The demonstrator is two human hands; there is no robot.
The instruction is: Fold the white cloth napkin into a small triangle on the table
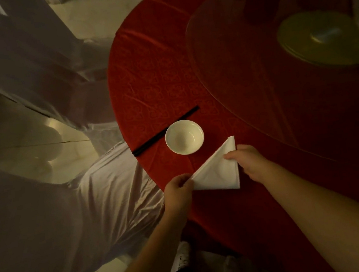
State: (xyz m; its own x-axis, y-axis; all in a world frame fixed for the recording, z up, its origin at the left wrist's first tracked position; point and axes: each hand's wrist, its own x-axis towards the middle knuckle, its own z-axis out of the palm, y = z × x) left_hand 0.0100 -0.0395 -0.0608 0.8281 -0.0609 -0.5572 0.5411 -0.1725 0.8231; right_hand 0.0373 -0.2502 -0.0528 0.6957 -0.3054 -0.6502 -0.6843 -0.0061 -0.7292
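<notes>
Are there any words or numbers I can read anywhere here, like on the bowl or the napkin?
None: no words, numbers or labels can be read.
The white napkin is plain.
The white bowl shows no mark.
The black chopsticks show no print; the picture is dim.
The red tablecloth has only a woven swirl pattern, not letters.
The yellow plate is too blurred to tell.
</notes>
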